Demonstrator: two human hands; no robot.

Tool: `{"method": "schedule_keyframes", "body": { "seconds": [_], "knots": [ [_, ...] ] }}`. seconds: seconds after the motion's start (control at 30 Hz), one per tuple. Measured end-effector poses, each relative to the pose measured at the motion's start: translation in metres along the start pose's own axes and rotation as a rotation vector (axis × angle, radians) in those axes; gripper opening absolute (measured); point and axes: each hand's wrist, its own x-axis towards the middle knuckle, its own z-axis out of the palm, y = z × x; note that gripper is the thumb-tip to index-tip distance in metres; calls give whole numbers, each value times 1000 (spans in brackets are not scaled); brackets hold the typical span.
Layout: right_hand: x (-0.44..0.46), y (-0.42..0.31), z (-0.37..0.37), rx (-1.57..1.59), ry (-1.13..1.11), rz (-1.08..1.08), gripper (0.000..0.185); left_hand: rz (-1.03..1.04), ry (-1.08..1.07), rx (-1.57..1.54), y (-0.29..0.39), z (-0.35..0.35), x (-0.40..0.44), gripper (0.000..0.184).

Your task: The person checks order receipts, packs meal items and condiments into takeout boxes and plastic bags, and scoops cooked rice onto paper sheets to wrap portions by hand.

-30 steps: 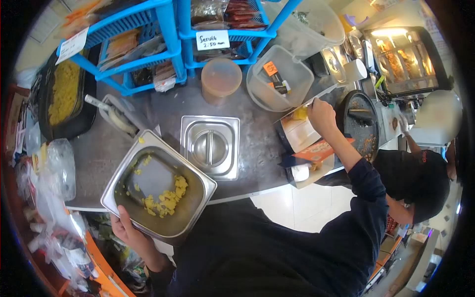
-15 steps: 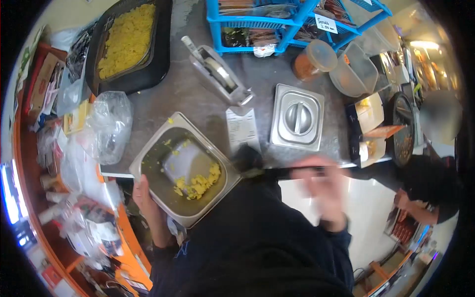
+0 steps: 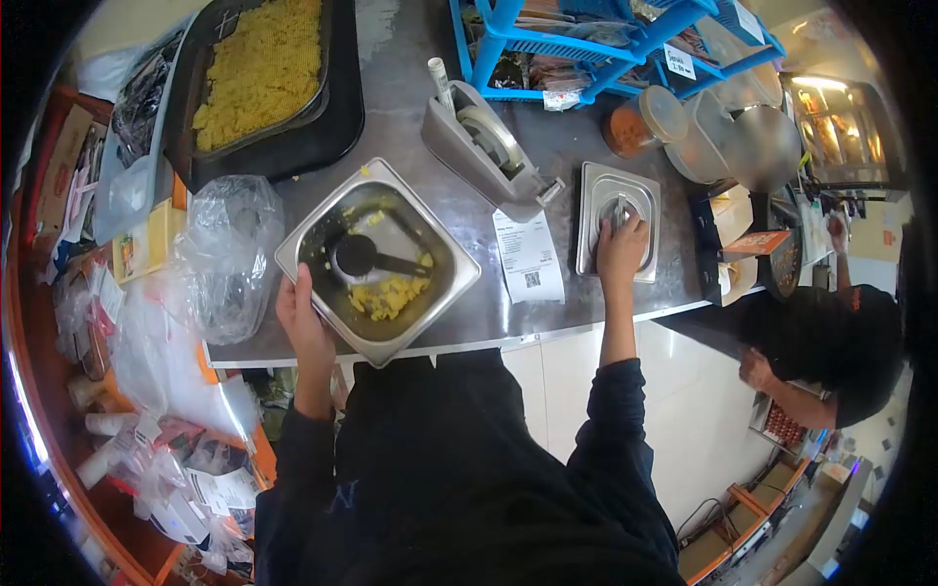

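My left hand [image 3: 305, 311] grips the left edge of a deep steel food pan [image 3: 451, 285], thumb over the rim. Yellow crumbly food [image 3: 386, 296] lies along the pan's near side, with bits stuck to its walls. Inside the pan rests a black scoop [image 3: 355, 255], its handle slanting to the right. To the right, the fingers of my right hand [image 3: 622, 249] close around the knob of a steel lid [image 3: 593, 195], which lies on the counter. Between the two hands is a printed receipt [image 3: 528, 256].
A black tray [image 3: 344, 117] of yellow food stands at the back left, near clear plastic bags [image 3: 230, 259]. Behind the receipt is a tape dispenser [image 3: 469, 146]. Blue racks [image 3: 547, 43], a lidded tub [image 3: 635, 122] and open food boxes [image 3: 731, 220] line the right. A co-worker [image 3: 831, 327] stands at right.
My right hand has let go of the black scoop, now lying in the pan, and has moved up onto the lid's knob. The pan sits slightly farther onto the counter.
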Motion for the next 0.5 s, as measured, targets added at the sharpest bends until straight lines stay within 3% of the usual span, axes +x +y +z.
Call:
{"method": "schedule_keyframes", "body": {
  "seconds": [0.07,0.17,0.27,0.3,0.33,0.4,0.43,0.5],
  "knots": [
    [4,15,11,49,-4,-9,38,22,120,-45,-4,26,11,23],
    [6,0,-21,236,-89,115,33,42,72,-30,-30,22,35,19],
    [-6,-67,-104,298,12,-1,36,42,78,-52,-25,40,44,25],
    [-10,-103,-135,360,-120,167,35,47,71,-81,-26,40,47,27],
    [-18,-129,-142,543,-103,55,34,28,52,-122,-31,34,51,32],
    [-22,-192,-145,533,-169,-314,40,-72,98,-183,-29,27,49,33],
    [-23,-224,-140,561,-391,-293,44,-121,118,-216,-27,26,47,34],
    [-17,-270,-99,695,-482,-441,42,-154,153,-218,-17,29,27,35]
  ]
}}
